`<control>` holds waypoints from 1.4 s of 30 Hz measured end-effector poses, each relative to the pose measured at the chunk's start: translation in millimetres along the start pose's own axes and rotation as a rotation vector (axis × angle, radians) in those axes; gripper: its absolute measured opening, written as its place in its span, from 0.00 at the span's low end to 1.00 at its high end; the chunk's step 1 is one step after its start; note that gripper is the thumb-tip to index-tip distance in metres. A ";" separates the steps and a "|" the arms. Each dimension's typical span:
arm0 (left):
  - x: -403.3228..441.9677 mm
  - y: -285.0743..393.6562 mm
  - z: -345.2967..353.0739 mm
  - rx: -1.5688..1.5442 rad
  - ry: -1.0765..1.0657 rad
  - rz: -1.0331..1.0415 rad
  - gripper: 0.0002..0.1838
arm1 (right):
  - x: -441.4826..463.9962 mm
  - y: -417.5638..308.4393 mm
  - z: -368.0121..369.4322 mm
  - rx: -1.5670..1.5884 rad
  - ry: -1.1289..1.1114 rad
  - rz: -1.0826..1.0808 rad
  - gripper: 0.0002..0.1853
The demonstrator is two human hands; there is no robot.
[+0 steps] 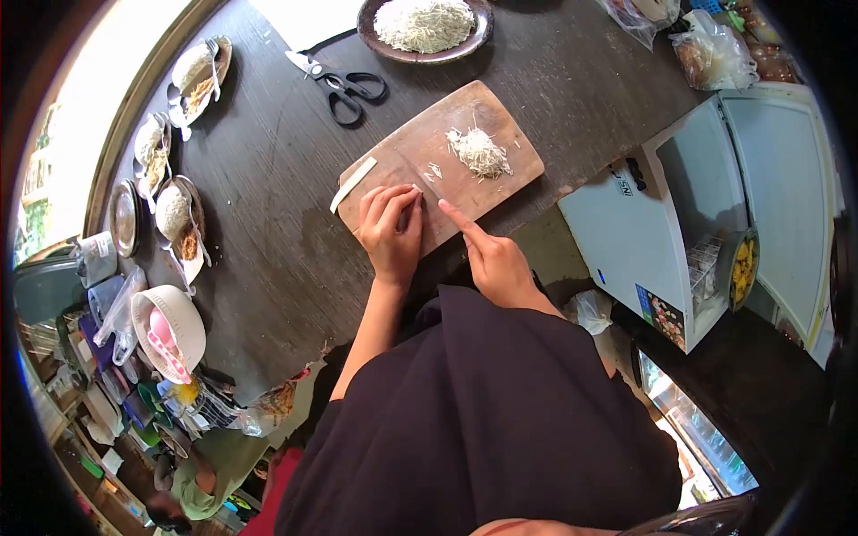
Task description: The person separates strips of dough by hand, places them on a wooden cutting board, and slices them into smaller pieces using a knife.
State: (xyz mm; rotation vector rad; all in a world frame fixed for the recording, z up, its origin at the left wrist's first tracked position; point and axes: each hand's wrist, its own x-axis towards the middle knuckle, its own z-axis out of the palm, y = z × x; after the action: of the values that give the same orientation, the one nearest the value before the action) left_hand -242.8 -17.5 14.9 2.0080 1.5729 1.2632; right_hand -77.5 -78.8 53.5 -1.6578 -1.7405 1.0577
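Note:
A wooden cutting board (527, 167) lies at an angle near the table's edge. My left hand (391, 223) is on its near left part, fingers curled down over a small pale piece of food (417, 188), mostly hidden under them. My right hand (500, 266) is at the board's near edge, index finger stretched out and the other fingers curled. Whatever these grip is hidden from above. Finely cut pale shreds (480, 152) form a heap on the board's right side, with a few loose shreds (434, 171) nearby. One uncut pale strip (356, 185) rests along the left edge.
Black-handled scissors (342, 89) and a dark bowl of shreds (487, 34) are beyond the board. Plates of rice (174, 210) and a white basket (192, 326) line the left side. An open chest freezer (617, 223) stands at right. Another person (201, 487) is at lower left.

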 end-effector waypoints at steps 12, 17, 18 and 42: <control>-0.8 -2.5 -0.3 -0.014 0.003 -0.003 0.08 | -8.0 3.8 10.5 0.087 -0.008 -0.059 0.32; -0.7 -2.4 -0.4 -0.046 0.008 -0.005 0.07 | -8.6 -2.1 7.3 0.049 -0.026 -0.034 0.32; -0.3 -2.5 -1.1 -0.057 -0.001 -0.003 0.07 | -8.6 -4.6 5.2 0.022 -0.052 0.003 0.33; -2.9 -7.7 4.1 -0.099 0.028 0.028 0.07 | -6.0 -9.9 12.6 -0.003 0.029 0.031 0.30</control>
State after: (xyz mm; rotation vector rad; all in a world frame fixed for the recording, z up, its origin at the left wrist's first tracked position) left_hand -244.6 -16.2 6.0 1.9658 1.4694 1.3571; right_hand -92.6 -86.5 55.2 -1.6987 -1.7040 1.0405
